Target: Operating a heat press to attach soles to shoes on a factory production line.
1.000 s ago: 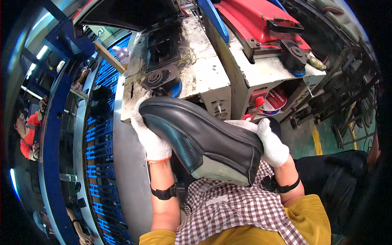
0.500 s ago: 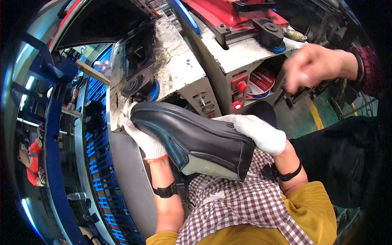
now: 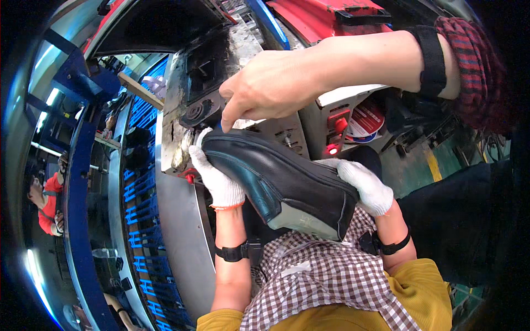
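Observation:
A black leather shoe (image 3: 276, 171) lies slantwise across the middle in front of my checked apron, with a grey-green panel (image 3: 301, 218) along its near side. My left hand (image 3: 221, 179), in a white knit glove, grips the shoe's far left end; some fingers are hidden behind it. Round the right end closes my right hand (image 3: 367, 187), gloved too, its fingertips partly out of sight under the shoe. Another person's bare hand (image 3: 265, 91) reaches in from the right. Its fingertip points down at the shoe's far left end, touching or nearly touching it.
Beyond the shoe stands a worn white machine (image 3: 182, 127) with black and blue round parts. A red switch (image 3: 338, 124) and a lit red lamp (image 3: 332, 149) are on the neighbouring cabinet. Left is a row of blue hooks (image 3: 135, 231). A person in red (image 3: 48, 207) appears at far left.
The other person's hand has come from the right over to the shoe's left end. The shoe and both my hands sit slightly further right in view; my grip looks unchanged.

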Motion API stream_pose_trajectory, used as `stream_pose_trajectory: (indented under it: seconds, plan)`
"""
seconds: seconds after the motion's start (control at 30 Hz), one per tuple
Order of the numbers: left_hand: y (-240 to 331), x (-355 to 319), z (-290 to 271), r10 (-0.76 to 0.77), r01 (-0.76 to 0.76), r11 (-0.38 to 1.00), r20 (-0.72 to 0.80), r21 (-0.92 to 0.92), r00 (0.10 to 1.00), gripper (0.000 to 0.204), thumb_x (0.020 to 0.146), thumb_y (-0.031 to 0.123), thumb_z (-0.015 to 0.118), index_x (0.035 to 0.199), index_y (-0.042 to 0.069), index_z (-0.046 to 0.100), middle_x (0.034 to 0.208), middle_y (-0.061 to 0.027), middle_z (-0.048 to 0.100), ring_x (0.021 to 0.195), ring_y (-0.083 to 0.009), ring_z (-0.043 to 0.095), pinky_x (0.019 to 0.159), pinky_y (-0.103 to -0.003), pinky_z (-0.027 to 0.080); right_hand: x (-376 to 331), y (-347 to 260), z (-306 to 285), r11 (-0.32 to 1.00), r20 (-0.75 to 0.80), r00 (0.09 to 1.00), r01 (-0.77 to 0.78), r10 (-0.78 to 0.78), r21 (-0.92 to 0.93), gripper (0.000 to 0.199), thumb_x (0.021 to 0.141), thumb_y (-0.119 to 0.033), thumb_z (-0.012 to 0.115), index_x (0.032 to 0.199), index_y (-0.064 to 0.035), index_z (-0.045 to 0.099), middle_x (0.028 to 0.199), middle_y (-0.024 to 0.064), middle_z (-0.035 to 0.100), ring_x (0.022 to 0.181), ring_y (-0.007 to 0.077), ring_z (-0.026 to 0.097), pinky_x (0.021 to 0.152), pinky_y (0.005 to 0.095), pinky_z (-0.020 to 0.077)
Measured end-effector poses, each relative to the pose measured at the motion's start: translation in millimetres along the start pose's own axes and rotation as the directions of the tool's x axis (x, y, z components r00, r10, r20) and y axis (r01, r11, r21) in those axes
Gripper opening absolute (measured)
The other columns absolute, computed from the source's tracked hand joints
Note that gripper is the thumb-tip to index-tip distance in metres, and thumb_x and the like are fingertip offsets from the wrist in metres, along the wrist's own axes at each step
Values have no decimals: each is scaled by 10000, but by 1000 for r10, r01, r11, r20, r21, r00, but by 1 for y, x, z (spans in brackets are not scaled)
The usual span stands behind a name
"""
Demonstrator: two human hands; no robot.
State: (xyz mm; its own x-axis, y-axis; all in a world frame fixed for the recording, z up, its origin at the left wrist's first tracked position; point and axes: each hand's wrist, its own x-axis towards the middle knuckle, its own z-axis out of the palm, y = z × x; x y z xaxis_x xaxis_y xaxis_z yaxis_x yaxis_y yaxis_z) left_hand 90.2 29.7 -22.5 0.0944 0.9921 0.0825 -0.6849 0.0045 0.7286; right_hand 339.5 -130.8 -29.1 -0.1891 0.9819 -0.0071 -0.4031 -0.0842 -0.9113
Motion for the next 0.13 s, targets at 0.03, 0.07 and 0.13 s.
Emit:
stream_pose_trajectory:
  seconds: [0.03, 0.07, 0.13]
  plan:
    - [-2, 3, -6, -23, 24, 1000, 15, -13, 1000, 627, 1098, 618, 438, 1456, 113, 538, 1405, -115, 622, 1300, -306, 585, 1139, -489, 471, 0, 3, -2, 1000, 9, 1000, 1, -1, -2, 689, 1103, -495, 505, 1482, 80, 550, 1423, 153, 662, 1312, 209, 610, 1167, 365, 433]
    - [-4, 6, -11, -15, 15, 1000, 12, -13, 1000, 627, 1098, 618, 438, 1456, 113, 538, 1405, -115, 622, 1300, -306, 585, 1139, -489, 471, 1, 8, -5, 999, 17, 1000, 18, -18, 35, 708, 1097, -510, 505, 1487, 80, 547, 1430, 155, 659, 1316, 215, 609, 1172, 369, 429]
    - [-9, 8, -15, 107, -105, 985, -2, 134, 994, 649, 1092, 636, 433, 1480, 124, 528, 1412, -119, 616, 1305, -308, 582, 1187, -483, 420, 0, 4, -3, 999, -9, 999, -32, 33, 43, 736, 1087, -533, 512, 1504, 74, 534, 1455, 165, 645, 1344, 235, 597, 1191, 378, 413]
